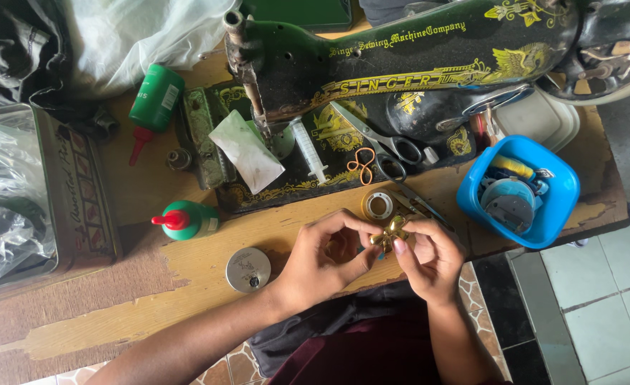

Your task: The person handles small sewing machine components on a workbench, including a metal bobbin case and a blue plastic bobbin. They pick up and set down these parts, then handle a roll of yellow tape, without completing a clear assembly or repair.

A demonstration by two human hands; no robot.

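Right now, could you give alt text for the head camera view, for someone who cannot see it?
Seen from above, a left hand and right hand pinch a small golden ribbon bow over a worn wooden table, beside an old black-and-green sewing machine, steel scissors and a blue plastic tub.

**Worn wooden table and what rests on it**

The wooden sewing table (pixel 186 274) has scuffed, peeling veneer along its near edge. On it stands a black sewing machine (pixel 400 78) with gold ornament. A blue plastic tub (pixel 472 196) of small parts sits at the right. A rectangular tin box (pixel 87 199) occupies the left side. Two green glue bottles lie on the wood, one (pixel 154 100) farther back, one (pixel 190 219) nearer. A round metal lid (pixel 248 269) and a tape roll (pixel 377 206) lie near the front edge.
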